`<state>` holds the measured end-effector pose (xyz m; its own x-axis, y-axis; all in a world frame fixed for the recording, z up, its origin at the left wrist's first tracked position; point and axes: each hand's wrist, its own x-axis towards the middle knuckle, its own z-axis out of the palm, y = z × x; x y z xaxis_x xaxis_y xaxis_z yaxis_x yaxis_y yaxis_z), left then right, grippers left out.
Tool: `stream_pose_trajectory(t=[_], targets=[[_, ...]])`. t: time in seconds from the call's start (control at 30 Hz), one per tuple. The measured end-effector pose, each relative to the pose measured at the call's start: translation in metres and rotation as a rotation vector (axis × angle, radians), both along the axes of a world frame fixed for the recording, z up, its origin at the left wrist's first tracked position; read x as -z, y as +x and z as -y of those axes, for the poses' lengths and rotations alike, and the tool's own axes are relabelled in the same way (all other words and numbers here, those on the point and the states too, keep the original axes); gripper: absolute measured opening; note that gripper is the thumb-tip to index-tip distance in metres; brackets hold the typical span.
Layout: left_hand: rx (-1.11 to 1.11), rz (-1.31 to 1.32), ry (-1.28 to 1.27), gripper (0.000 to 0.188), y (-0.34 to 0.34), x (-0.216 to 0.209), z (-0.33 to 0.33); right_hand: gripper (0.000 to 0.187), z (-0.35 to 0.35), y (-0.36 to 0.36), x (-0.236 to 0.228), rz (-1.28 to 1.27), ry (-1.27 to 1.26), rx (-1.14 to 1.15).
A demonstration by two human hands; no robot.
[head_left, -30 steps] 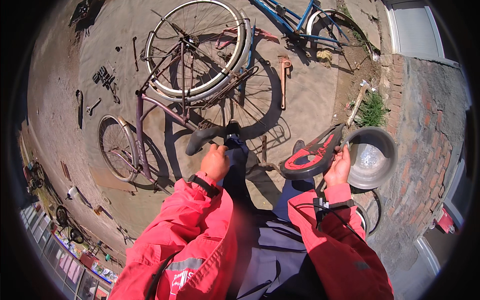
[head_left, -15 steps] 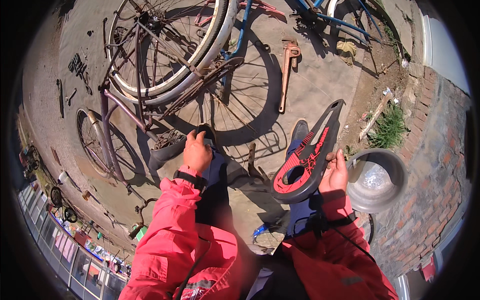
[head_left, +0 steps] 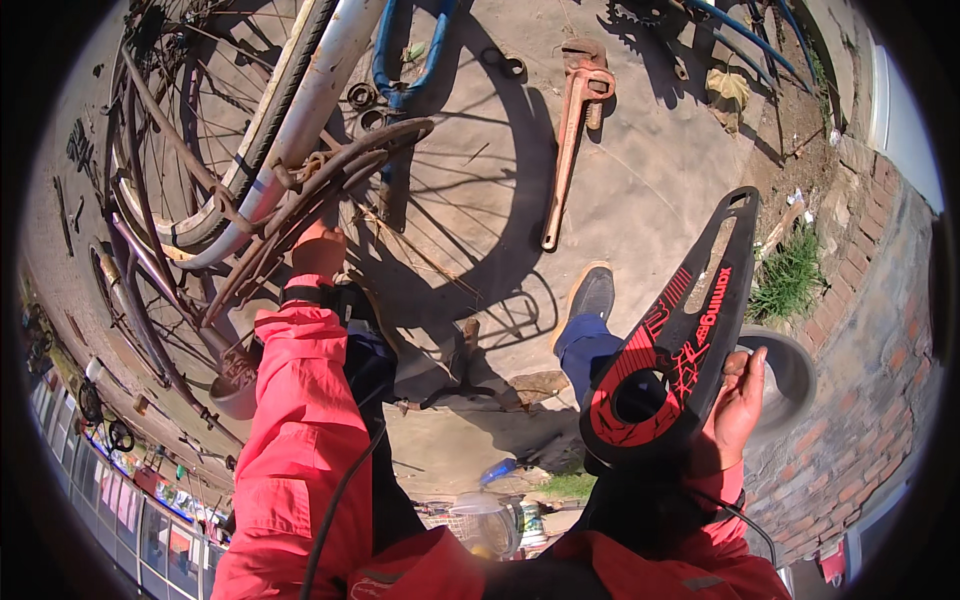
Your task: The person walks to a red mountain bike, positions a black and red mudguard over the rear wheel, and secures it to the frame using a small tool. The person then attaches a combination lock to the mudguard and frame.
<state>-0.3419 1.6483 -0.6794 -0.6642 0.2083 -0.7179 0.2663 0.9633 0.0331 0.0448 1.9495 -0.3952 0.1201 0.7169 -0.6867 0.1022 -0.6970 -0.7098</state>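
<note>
A black chain guard with red markings and a round hole in its wide end is held in my right hand. It tilts up and away from me, narrow end farthest. My left hand reaches in beside an old bicycle's rusty rear rack, next to a wheel with a white mudguard. Rack and shadow hide its fingers, so its grip does not show. In front of my feet, a rusty pipe wrench lies on the ground.
A blue bicycle frame lies beyond the rack. On the right are a grey metal basin, partly behind my right hand, a grass tuft and brickwork. A dry leaf lies farther off. Small tools and parts lie at far left.
My left hand has moved left from above my shoe to the bicycle's rack. The chain guard has swung more upright and shifted right in view with my right hand. The whole view has shifted.
</note>
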Motion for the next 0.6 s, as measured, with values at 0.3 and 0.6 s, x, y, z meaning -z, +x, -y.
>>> stream_pose_trajectory(t=[0.3,0.6], targets=[[0.352,-0.165,0.216,0.045,-0.029,0.071,0.039,0.048,-0.018,-0.030,0.014,-0.030,0.015,0.026],[0.139,-0.071,0.271,0.028,0.025,0.024,0.021,0.044,-0.016,-0.028,0.015,-0.221,-0.084,0.048]])
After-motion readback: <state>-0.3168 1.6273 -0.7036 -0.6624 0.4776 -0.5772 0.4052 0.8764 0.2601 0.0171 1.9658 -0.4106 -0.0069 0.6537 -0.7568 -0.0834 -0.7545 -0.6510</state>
